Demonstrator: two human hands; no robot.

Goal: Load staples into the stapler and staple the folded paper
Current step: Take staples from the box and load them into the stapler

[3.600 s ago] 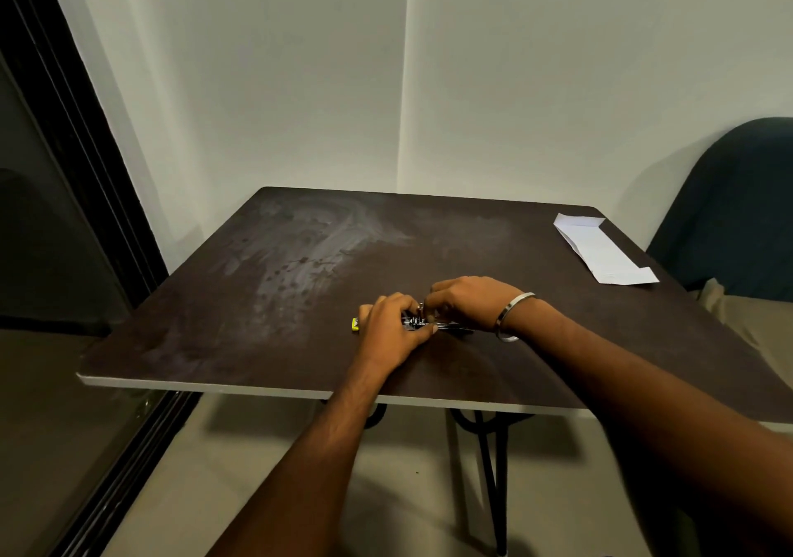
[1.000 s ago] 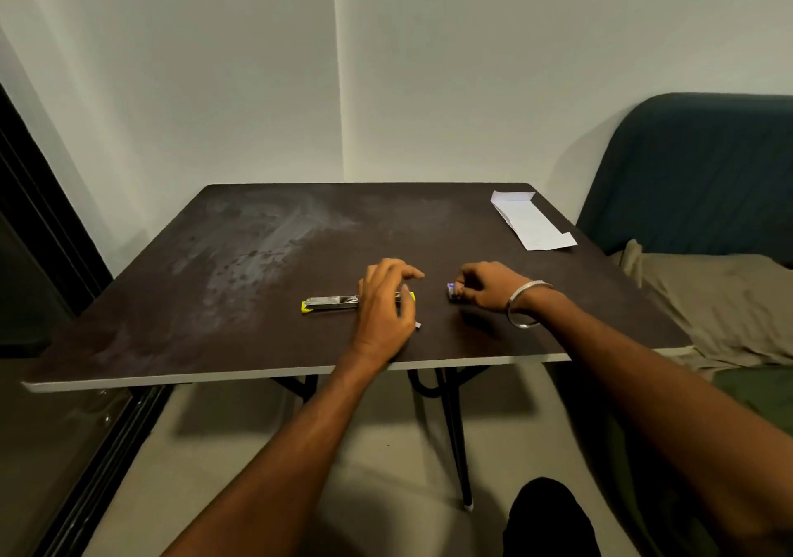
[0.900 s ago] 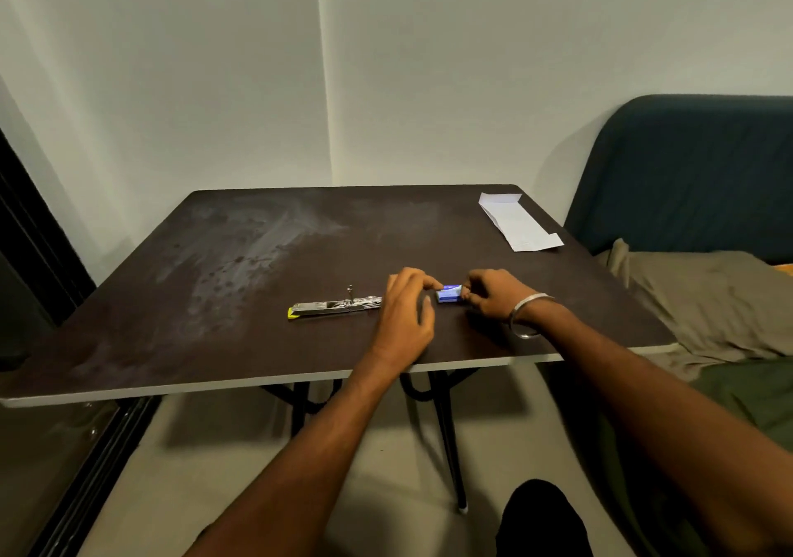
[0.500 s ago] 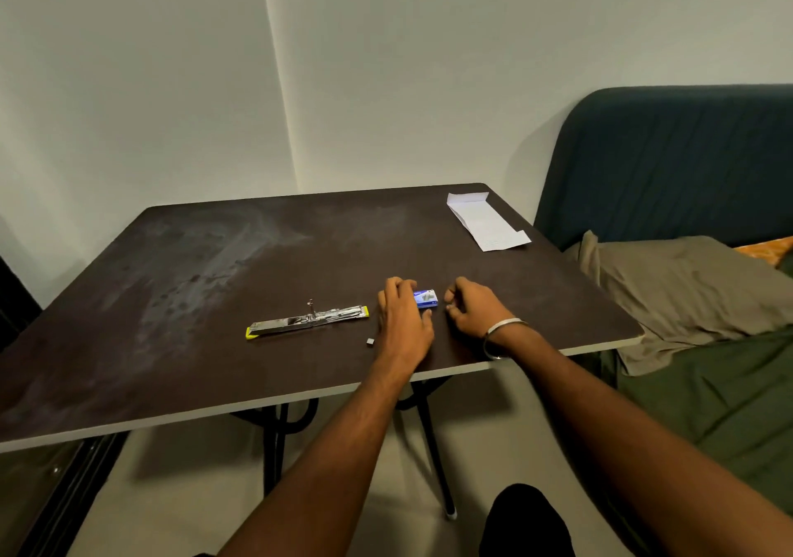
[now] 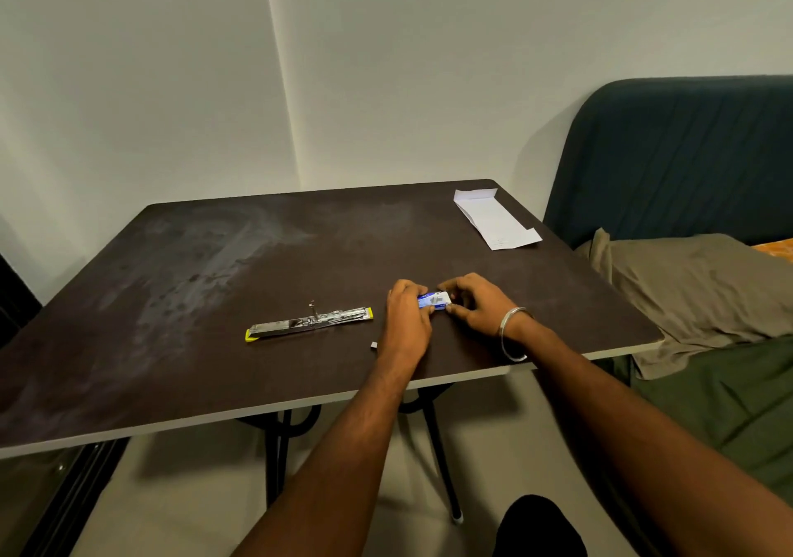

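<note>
1. A person sits at a dark brown desk (image 5: 214, 282) that stands in the corner of a pale-walled room.
2. Both hands meet near the desk's front edge around a small blue and white staple box (image 5: 434, 301).
3. The left hand (image 5: 405, 320) has its grip closed on the box's left end, with the fingers curled over it.
4. The right hand (image 5: 474, 305) pinches the box's right end between thumb and fingertips; a silver bangle (image 5: 513, 333) circles that wrist.
5. The stapler (image 5: 309, 324) lies to the left of the hands, apart from them, opened out flat in a long metal strip with yellow ends.
6. A tiny pale piece (image 5: 374, 345), too small to identify, lies on the desk just beside the left wrist.
7. The folded paper (image 5: 493, 219), white, lies at the far right corner of the desk, well apart from the hands.
8. A dark teal sofa (image 5: 669, 157) with an olive cushion (image 5: 695, 290) stands to the right of the desk.
</note>
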